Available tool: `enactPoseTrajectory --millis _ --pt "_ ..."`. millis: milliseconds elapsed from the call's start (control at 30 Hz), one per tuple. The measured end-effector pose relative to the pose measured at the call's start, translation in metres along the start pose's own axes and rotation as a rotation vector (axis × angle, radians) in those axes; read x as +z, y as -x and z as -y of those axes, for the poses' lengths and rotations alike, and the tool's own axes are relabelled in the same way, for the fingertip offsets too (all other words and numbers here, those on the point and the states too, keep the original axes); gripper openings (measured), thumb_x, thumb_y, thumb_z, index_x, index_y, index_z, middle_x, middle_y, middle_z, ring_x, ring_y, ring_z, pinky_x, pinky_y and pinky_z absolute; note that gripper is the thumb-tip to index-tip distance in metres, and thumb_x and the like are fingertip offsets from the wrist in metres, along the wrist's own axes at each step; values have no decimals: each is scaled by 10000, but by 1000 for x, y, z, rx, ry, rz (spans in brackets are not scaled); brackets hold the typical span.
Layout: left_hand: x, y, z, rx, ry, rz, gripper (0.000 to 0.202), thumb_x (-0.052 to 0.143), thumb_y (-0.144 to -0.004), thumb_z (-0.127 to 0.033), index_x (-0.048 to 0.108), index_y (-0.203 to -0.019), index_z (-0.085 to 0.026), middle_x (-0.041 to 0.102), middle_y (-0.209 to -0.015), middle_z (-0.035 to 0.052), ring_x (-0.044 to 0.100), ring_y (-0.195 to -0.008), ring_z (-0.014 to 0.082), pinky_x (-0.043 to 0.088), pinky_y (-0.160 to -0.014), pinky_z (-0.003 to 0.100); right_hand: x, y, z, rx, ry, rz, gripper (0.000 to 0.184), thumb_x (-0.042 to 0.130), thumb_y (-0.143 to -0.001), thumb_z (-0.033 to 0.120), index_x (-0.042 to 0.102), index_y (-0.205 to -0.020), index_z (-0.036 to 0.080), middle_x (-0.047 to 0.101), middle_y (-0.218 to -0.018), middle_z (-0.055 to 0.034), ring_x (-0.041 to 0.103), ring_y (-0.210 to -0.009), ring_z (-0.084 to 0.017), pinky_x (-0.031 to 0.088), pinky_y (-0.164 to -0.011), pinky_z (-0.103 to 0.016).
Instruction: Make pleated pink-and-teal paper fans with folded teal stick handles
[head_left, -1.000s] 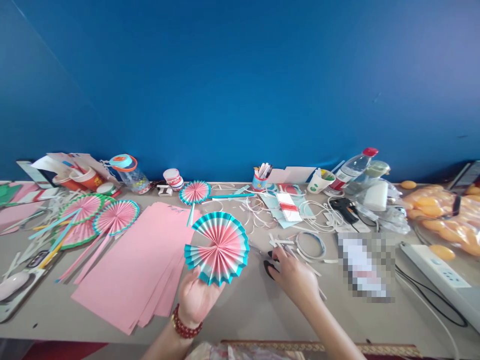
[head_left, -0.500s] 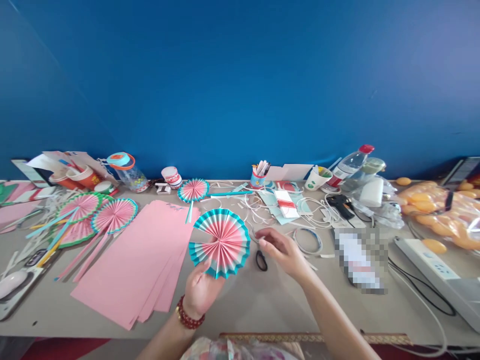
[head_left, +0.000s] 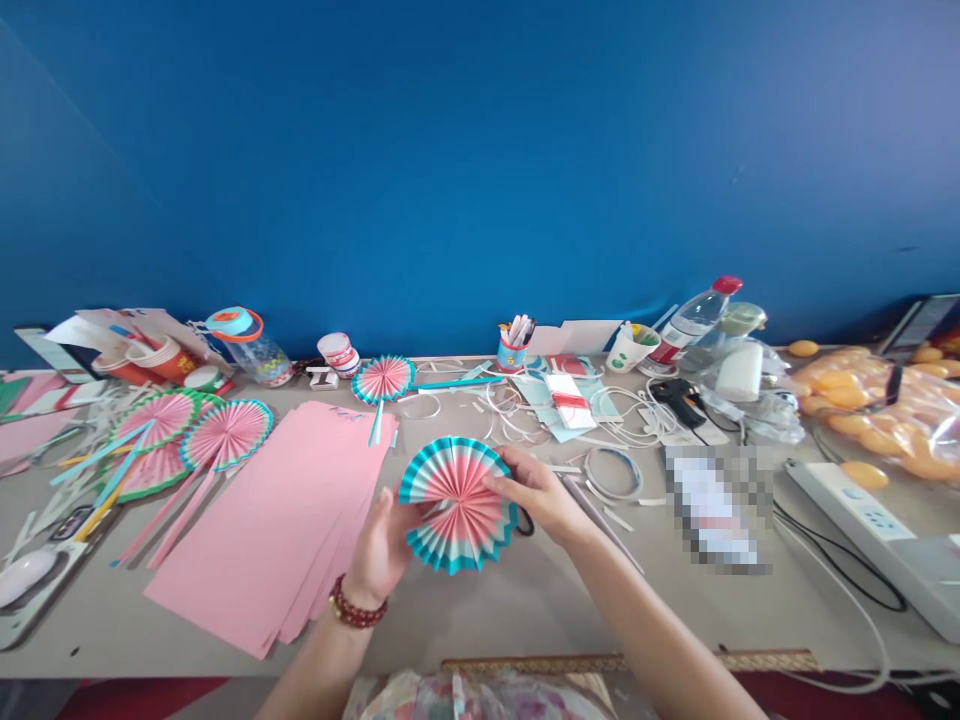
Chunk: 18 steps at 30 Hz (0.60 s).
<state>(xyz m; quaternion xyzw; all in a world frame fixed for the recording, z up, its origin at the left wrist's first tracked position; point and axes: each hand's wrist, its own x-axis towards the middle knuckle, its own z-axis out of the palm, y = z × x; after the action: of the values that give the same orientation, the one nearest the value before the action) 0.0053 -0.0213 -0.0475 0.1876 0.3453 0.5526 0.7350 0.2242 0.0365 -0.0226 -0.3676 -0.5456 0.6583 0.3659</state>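
Observation:
A round pleated paper fan (head_left: 469, 515), pink in the middle with white and teal bands, is held above the table. A narrow gap shows at its left side. My right hand (head_left: 544, 495) pinches its upper right edge, thumb in front. My left hand (head_left: 382, 550), with a red bead bracelet at the wrist, is at the fan's left edge. Its thumb is raised off the paper, and its fingertips are partly hidden behind the fan. Under the right hand, a dark handle loop of the scissors (head_left: 526, 522) peeks out; the fan and hand cover the rest.
Pink paper sheets (head_left: 262, 530) lie left of my hands, with finished fans (head_left: 227, 433) beyond them. At the back are a pen cup (head_left: 513, 352), paper scraps and white cords. A glue gun (head_left: 679, 405), a coiled ring (head_left: 613, 473) and a power strip (head_left: 870, 530) lie to the right.
The fan has moved right and slightly down and turned. My right hand has come from beside the scissors to grip its edge, while my left thumb has come off it.

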Motion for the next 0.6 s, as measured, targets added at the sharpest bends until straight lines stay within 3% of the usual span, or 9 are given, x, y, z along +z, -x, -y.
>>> enactPoseTrajectory --millis 100,200,400,600 --pt "7 -6 -8 -5 -227 -53 320 765 -786 -388 725 -1035 -192 754 -984 72 701 -892 235 552 -776 313 -9 -1 1 10 128 91 287 695 -844 445 658 -974 192 673 -912 -10 645 -864 -186 517 -771 -292" --pt "15 -9 -7 10 -341 -57 274 783 -772 -334 709 -984 -177 724 -870 33 663 -745 169 517 -636 236 -13 -5 0 -25 239 91 282 667 -871 434 663 -994 180 668 -938 -11 629 -890 -179 500 -794 -287" --pt "10 -11 0 75 -403 -98 324 788 -757 -391 684 -972 -173 707 -886 19 640 -768 156 501 -662 224 -17 -10 -8 -49 266 -40 325 675 -864 447 655 -1055 185 660 -936 -8 614 -874 -172 488 -770 -265" --pt "1 -11 4 109 -395 -94 312 775 -767 -423 670 -944 -189 675 -817 -10 603 -691 134 505 -630 234 -18 -14 -15 -44 250 -37 298 695 -847 458 657 -971 190 655 -873 1 607 -806 -160 479 -707 -245"
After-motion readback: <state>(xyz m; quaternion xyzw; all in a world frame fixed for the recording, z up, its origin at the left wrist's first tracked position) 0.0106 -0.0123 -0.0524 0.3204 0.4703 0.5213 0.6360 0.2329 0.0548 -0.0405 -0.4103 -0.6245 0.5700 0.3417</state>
